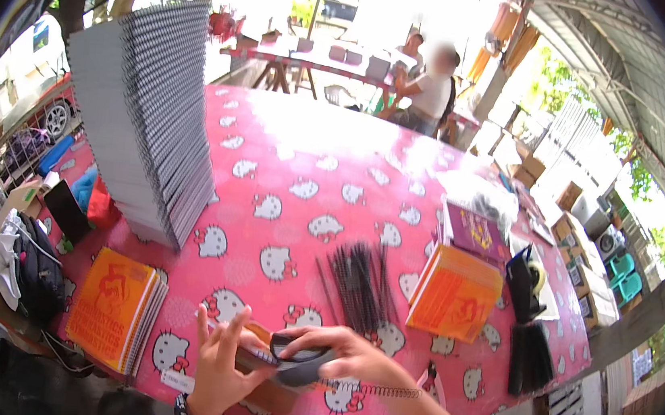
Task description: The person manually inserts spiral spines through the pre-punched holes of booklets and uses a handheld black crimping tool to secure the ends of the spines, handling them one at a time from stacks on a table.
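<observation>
My right hand [353, 359] grips a dark grey and black hand-held tool [303, 370], its exact kind unclear. This tool sits at the edge of a small orange-and-brown notebook [268, 399] close to my body. From there a loose dark spiral coil [380, 390] sticks out to the right under my wrist. My left hand [220, 362], with a dark watch on the wrist, has its fingers raised and spread, while its thumb reaches to the notebook's edge. Beyond my hands lies a bundle of black plastic coils [362, 288].
A tall stack of spiral-bound books [160, 116] rises at the left. Orange notebooks lie at left [112, 310] and right [457, 293], near a purple book [471, 234]. More black coils [530, 360] hang at the right edge of the pink table [266, 225]. People [430, 92] stand by a far table.
</observation>
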{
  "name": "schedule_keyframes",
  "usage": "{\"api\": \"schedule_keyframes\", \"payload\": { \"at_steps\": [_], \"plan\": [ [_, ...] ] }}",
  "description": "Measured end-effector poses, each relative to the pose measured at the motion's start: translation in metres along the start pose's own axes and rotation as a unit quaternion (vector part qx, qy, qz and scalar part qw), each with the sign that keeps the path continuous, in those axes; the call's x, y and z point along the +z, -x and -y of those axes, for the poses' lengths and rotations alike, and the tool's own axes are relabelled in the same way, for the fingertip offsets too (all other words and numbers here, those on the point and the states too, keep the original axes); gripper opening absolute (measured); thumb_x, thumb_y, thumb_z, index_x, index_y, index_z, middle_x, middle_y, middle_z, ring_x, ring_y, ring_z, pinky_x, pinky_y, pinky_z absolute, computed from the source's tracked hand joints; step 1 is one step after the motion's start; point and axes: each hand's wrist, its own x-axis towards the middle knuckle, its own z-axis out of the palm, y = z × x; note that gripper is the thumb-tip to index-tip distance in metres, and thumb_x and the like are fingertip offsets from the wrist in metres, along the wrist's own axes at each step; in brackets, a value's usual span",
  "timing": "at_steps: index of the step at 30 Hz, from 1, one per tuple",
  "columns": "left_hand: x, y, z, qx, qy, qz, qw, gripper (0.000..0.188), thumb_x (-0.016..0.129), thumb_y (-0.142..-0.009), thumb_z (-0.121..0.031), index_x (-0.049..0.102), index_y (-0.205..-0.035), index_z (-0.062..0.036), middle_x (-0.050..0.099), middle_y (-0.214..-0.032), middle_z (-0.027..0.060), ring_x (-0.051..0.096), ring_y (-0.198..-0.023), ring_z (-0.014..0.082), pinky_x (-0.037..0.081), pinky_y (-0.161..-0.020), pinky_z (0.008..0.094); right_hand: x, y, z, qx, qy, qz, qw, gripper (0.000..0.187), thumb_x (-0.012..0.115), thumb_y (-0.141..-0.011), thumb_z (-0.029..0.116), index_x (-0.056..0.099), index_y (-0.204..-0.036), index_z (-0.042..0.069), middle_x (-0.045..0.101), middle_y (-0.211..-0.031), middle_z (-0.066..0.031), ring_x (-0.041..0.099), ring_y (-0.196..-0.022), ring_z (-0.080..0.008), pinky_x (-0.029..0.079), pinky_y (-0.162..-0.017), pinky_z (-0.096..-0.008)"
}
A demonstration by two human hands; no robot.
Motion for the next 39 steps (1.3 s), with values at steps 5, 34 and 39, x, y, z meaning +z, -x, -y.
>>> {"api": "schedule_keyframes", "payload": {
  "at_steps": [5, 34, 39],
  "plan": [
    [0.002, -0.004, 0.005, -0.02, -0.044, -0.026, 0.998, 0.1, 0.084, -0.06, -0.037, 0.031, -0.138, -0.0036, 0.055, -0.114, 0.0107, 0.049, -0.112, 0.025, 0.008, -0.112, 0.0532, -0.018, 0.002, -0.031, 0.093, 0.15, -0.126, 0.976, 0.048, 0.065, -0.081, 0.041, 0.064, -0.107, 0.002, 0.061, -0.107, -0.0155, 0.048, -0.118, -0.0241, 0.033, -0.1, -0.0402],
    [0.023, 0.014, 0.035, -0.216, 0.478, -0.149, 0.838, 0.047, 0.064, -0.082, 0.001, 0.053, -0.128, -0.0025, 0.046, -0.098, -0.0028, 0.043, -0.092, 0.0069, 0.036, -0.084, 0.0211, -0.008, -0.039, -0.028, 0.032, 0.07, -0.12, 0.99, 0.051, 0.061, -0.08, 0.044, 0.062, -0.103, -0.002, 0.057, -0.114, -0.0165, 0.053, -0.106, -0.0245, 0.039, -0.093, -0.0361],
    [0.02, 0.009, 0.026, -0.175, 0.429, -0.107, 0.88, 0.046, 0.063, -0.082, 0.0, 0.053, -0.127, -0.0023, 0.046, -0.097, -0.0015, 0.042, -0.09, 0.0076, 0.036, -0.08, 0.0216, -0.013, -0.045, -0.026, 0.075, 0.256, -0.119, 0.956, 0.052, 0.064, -0.079, 0.044, 0.062, -0.102, -0.002, 0.056, -0.115, -0.0156, 0.051, -0.11, -0.0236, 0.038, -0.094, -0.0362]
  ]
}}
